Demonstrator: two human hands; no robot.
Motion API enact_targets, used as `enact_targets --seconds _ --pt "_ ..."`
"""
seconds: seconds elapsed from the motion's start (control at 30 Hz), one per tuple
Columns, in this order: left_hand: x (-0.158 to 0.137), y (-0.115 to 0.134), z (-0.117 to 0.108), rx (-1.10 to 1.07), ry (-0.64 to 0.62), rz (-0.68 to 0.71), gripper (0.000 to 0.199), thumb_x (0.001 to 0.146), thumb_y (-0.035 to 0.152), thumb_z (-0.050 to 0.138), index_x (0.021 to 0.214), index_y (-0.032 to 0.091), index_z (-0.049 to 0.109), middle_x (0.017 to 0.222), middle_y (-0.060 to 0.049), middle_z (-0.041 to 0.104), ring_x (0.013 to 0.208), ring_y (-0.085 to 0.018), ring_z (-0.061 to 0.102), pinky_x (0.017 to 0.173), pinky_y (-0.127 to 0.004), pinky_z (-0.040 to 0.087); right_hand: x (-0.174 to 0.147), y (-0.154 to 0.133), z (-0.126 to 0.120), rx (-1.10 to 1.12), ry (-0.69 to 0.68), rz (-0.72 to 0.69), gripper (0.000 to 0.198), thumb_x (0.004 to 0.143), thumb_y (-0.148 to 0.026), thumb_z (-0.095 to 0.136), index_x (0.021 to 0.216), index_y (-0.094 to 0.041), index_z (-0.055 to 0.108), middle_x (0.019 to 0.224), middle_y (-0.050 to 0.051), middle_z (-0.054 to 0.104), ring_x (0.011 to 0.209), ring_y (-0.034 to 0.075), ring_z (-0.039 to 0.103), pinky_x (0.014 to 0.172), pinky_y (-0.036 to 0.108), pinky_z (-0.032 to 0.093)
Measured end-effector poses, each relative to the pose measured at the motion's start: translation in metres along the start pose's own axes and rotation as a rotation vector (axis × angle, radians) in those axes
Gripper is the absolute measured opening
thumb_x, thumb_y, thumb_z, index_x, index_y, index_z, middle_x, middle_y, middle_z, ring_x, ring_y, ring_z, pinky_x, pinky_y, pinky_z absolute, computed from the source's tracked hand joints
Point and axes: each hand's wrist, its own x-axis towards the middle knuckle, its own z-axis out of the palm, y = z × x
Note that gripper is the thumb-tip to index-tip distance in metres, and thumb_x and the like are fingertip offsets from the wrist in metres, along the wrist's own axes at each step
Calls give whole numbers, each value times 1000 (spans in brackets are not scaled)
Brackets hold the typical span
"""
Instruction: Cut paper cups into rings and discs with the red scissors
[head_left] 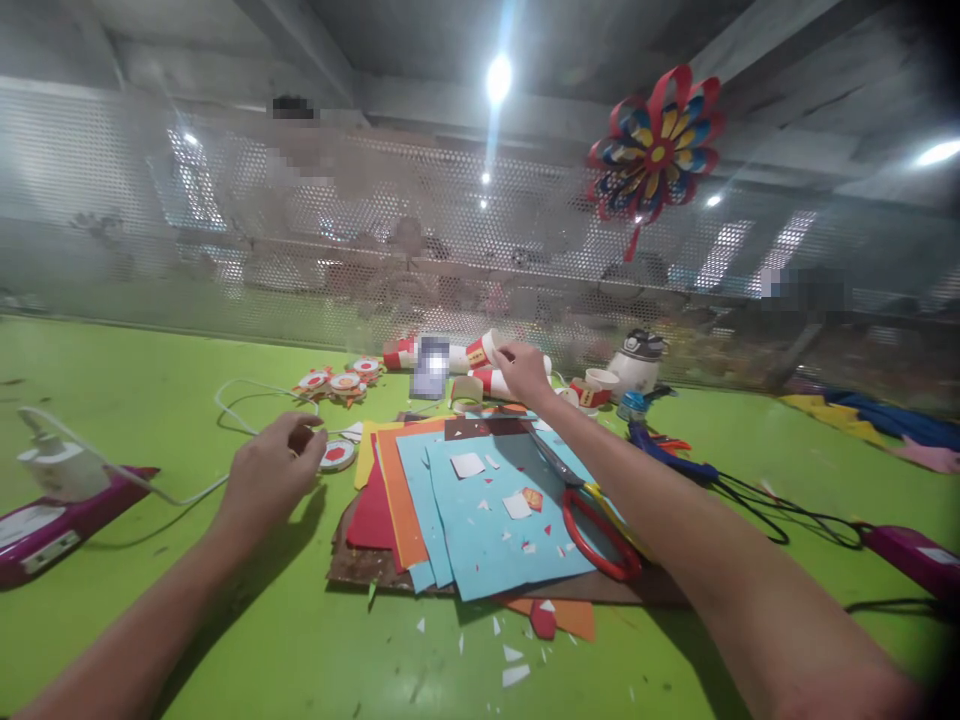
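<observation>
L hand point(274, 465) & R hand point(529, 374) are seen bare. L forearm point(146, 615) & R forearm point(675, 505) are likewise left uncovered, slim nr the wrists, widened twd the elbows, each cut off by the view's edge.

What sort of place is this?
Likely a craft classroom or workshop: coloured paper sheets strewn with clippings and red-handled scissors lie on a green table, with a flower-shaped decoration higher up.
</observation>
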Motion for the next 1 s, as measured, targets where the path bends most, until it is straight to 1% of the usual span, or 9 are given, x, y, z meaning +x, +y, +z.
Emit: enact_targets --seconds 0.13,0.27,0.33,0.47,0.57,0.67,0.77,0.87,1.0 --pt "4 14 6 -192 -48 65 37 75 41 53 101 16 61 102 -11 66 89 -24 63 77 -35 50 -10 -9 -3 354 -55 218 31 93 -32 57 119 -16 57 117 8 61 96 21 63 80 41 54" --pt "19 62 27 -430 -249 219 70 71 45 64 134 20 44 130 -15 55 109 -29 58 81 -41 52 -31 -24 7 659 -153 356 31 92 -31 57 119 -16 57 118 8 61 97 21 63 81 41 54" --pt "29 89 44 -479 -259 273 78 70 44 68 139 21 39 133 -17 52 106 -30 60 83 -43 51 -37 -34 11 781 -193 401 30 92 -31 57 119 -16 57 118 8 61 97 21 63 81 41 54" --pt "49 125 83 -471 -168 297 65 75 42 64 132 14 48 121 -16 60 101 -28 62 87 -42 48 -39 -45 12 961 -223 461 29 92 -30 58 118 -16 58 116 8 61 96 20 63 80 40 54" --pt "62 132 103 -403 -95 306 57 75 37 65 125 13 52 113 -15 63 102 -29 61 90 -44 47 -35 -44 12 1033 -221 504 29 92 -30 58 117 -16 58 115 8 62 94 20 63 79 39 55" --pt "73 131 112 -424 -47 338 66 69 35 70 128 15 47 118 -13 60 103 -28 60 89 -44 47 -32 -36 13 1060 -228 542 29 92 -30 58 118 -16 57 115 8 62 94 20 63 79 39 55" --pt "78 128 114 -439 -123 422 78 65 33 73 134 16 40 124 -13 58 104 -27 60 89 -40 48 -32 -25 15 1052 -244 563 31 92 -31 58 120 -16 57 118 8 60 98 21 63 81 41 54" --pt "77 124 116 -370 -194 479 70 70 33 71 132 16 44 127 -13 57 106 -26 60 90 -37 48 -35 -16 17 1008 -272 578 33 92 -31 58 121 -16 56 120 9 60 99 22 62 82 42 53" --pt "75 121 128 -286 -185 467 63 72 29 68 130 15 47 125 -13 59 107 -26 59 90 -36 47 -36 -6 18 888 -309 595 32 92 -31 58 121 -16 56 120 9 60 99 22 62 82 42 53"
